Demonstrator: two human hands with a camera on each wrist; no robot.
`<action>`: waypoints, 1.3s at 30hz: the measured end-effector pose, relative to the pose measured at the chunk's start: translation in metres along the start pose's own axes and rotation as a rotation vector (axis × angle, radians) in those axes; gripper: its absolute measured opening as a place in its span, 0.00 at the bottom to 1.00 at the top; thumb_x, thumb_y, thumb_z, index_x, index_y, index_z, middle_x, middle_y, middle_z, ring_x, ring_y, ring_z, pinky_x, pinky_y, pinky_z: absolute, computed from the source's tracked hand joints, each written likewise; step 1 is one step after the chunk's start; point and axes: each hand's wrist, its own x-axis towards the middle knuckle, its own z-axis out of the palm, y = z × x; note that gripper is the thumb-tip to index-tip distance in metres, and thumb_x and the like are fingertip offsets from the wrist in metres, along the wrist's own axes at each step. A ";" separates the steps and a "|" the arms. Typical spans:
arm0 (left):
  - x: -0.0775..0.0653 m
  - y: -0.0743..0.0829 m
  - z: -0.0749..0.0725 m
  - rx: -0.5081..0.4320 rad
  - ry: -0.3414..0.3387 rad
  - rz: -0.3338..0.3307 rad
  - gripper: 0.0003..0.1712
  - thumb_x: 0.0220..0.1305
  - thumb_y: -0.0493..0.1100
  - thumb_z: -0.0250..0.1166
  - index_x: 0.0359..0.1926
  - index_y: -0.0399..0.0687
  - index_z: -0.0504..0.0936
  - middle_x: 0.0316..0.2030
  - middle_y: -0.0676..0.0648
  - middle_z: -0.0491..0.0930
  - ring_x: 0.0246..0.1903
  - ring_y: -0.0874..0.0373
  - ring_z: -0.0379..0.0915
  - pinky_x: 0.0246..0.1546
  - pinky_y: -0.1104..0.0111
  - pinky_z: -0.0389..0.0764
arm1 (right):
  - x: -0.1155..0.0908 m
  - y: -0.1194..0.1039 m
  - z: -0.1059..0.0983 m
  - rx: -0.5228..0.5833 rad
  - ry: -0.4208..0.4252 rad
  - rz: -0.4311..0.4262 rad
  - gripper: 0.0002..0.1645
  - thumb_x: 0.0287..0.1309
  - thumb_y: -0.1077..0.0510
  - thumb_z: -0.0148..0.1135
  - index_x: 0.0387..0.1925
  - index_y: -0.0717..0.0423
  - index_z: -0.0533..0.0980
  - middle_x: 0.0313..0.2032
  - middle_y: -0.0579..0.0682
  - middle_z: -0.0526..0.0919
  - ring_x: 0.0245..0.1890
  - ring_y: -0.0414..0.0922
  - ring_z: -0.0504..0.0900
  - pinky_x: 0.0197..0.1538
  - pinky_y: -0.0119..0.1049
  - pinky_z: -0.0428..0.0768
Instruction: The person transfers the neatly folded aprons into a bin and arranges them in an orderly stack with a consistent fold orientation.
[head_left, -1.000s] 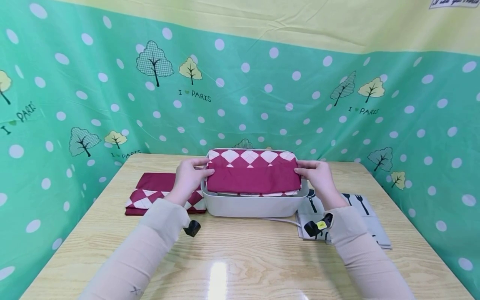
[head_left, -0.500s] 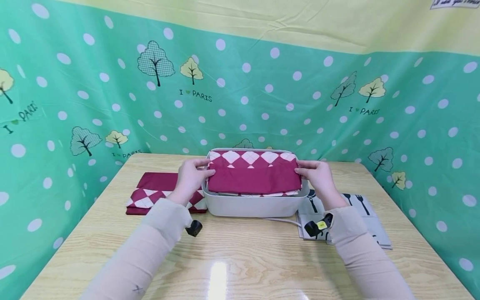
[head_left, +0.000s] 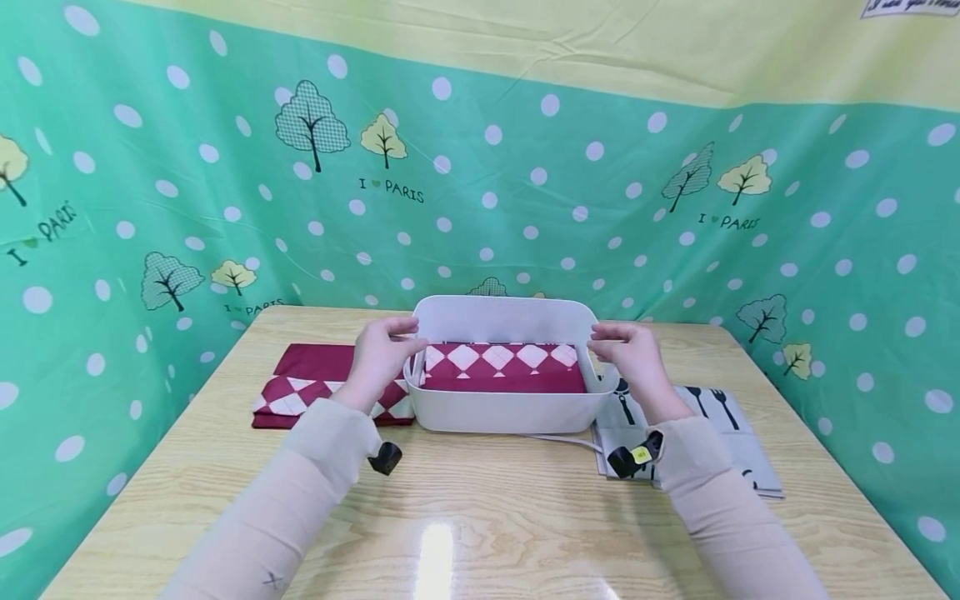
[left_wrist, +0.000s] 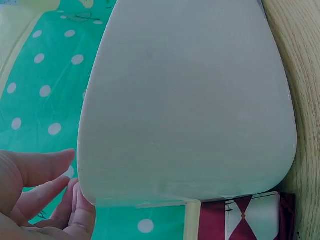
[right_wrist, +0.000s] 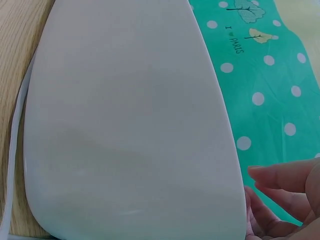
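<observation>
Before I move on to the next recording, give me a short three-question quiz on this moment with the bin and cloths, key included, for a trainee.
1. Count: how many hands grip cloth?
2. Choose: seen by the person, where does the grey cloth lie relative to the bin? A: inside it; B: to its right; C: to its left.
3. True or false: a folded maroon cloth lies inside the bin.

Key
1. Zero: the left hand and right hand hold nothing.
2. B.
3. True.
</observation>
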 end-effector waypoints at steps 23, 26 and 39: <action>-0.006 0.001 -0.003 -0.100 0.007 0.036 0.26 0.69 0.43 0.63 0.66 0.45 0.73 0.61 0.39 0.76 0.59 0.44 0.75 0.63 0.56 0.76 | -0.009 -0.012 -0.006 0.016 -0.005 -0.021 0.28 0.68 0.54 0.58 0.66 0.60 0.71 0.58 0.62 0.78 0.50 0.50 0.81 0.50 0.30 0.81; -0.008 0.004 -0.004 -0.105 0.011 0.031 0.26 0.69 0.43 0.63 0.66 0.45 0.74 0.62 0.40 0.76 0.60 0.45 0.74 0.63 0.56 0.76 | -0.011 -0.014 -0.008 0.011 -0.007 -0.023 0.28 0.69 0.53 0.58 0.66 0.60 0.70 0.58 0.63 0.78 0.50 0.48 0.81 0.52 0.32 0.81; -0.015 0.007 -0.004 -0.151 -0.009 0.063 0.25 0.69 0.42 0.62 0.65 0.43 0.74 0.61 0.39 0.76 0.56 0.44 0.78 0.59 0.58 0.78 | -0.020 -0.020 -0.015 -0.004 -0.010 -0.036 0.28 0.69 0.52 0.58 0.66 0.59 0.71 0.56 0.60 0.78 0.46 0.43 0.81 0.52 0.32 0.81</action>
